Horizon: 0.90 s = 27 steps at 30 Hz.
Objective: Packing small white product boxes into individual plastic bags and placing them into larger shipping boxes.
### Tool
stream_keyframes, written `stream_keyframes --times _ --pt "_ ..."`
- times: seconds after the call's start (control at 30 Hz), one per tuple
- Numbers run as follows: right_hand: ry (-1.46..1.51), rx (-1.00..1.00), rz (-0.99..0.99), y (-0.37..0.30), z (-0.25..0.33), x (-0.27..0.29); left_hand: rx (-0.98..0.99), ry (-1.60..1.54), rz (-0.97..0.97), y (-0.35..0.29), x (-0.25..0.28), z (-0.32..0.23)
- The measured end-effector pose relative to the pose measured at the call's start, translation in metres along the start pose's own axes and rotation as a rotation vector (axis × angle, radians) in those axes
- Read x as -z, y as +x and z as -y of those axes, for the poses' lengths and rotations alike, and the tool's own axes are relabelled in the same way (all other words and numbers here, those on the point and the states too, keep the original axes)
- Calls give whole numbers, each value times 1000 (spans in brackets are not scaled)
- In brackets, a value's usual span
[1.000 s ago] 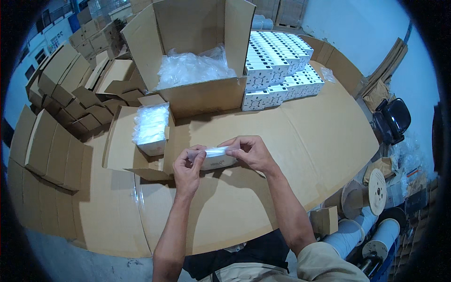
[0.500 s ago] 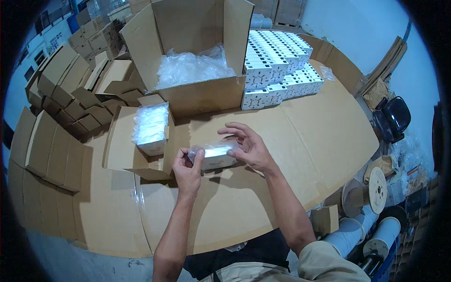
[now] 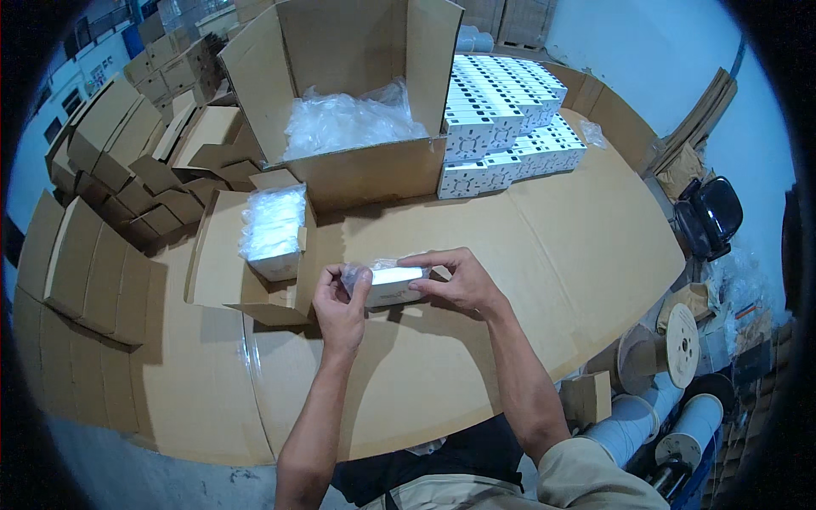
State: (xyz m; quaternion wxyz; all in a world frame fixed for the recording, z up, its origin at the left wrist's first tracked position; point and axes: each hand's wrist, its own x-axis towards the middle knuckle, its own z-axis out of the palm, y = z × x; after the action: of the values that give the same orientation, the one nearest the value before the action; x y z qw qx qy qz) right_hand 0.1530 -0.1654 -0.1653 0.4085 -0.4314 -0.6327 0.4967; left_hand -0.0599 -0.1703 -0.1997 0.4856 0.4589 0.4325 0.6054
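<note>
A small white box (image 3: 393,290) in a clear plastic bag is held between my two hands, just above the cardboard-covered table. My left hand (image 3: 342,304) grips its left end, thumb on the near top edge. At the other end, my right hand (image 3: 459,280) pinches the bag and box between thumb and fingers. Left of my hands stands an open carton (image 3: 270,311) holding several bagged white boxes (image 3: 274,225) packed upright in a row. Beyond it, a large open carton (image 3: 365,174) contains a heap of clear plastic bags (image 3: 353,123).
Stacked white boxes (image 3: 501,110) fill the table's far right. Folded brown cartons (image 3: 85,272) stand along the left edge, with more cartons (image 3: 161,153) behind. Off the table to the right are a black chair (image 3: 712,217) and cable spools (image 3: 680,344). One loose plastic bag (image 3: 592,133) lies at the far right.
My right hand's raised fingers have come down and closed on the right end of the bagged box. My left hand keeps its grip with little movement.
</note>
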Motion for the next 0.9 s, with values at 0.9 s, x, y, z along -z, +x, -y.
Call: stream_keyframes --times 0.9 --pt "-38 21 -2 3 -7 4 -278 384 168 -7 -5 -8"
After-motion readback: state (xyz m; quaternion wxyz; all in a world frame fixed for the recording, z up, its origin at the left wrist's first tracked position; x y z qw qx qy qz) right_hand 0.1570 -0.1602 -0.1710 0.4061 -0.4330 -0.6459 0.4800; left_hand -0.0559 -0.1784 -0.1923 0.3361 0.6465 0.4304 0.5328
